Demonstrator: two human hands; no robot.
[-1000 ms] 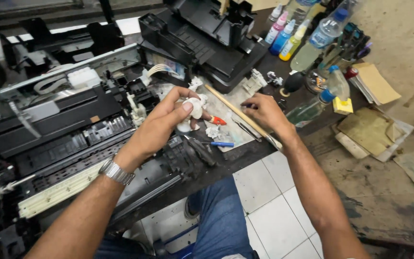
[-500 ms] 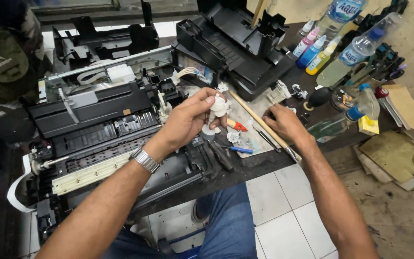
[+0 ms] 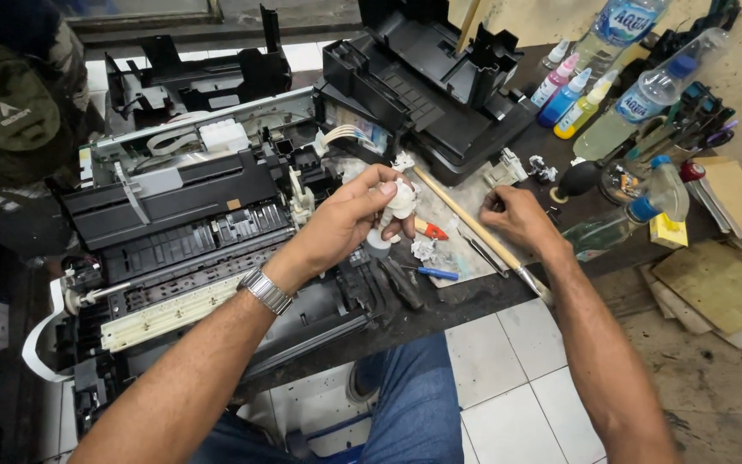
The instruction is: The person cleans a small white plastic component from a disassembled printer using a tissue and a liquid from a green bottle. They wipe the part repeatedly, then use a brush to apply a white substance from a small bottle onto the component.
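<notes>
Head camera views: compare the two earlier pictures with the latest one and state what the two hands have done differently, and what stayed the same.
The right hand has drawn away from the small white plastic part and now rests on the bench near the long wooden stick. The left hand still grips that part. The opened black printer and coloured ink bottles stayed put.

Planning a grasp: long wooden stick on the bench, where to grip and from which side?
Grip the wooden stick mid-shaft, coming from above. It lies flat and diagonal; the far end sits by the black printer housing, and the right hand crowds the near half. The bare middle looks the freest stretch, probably.
</notes>
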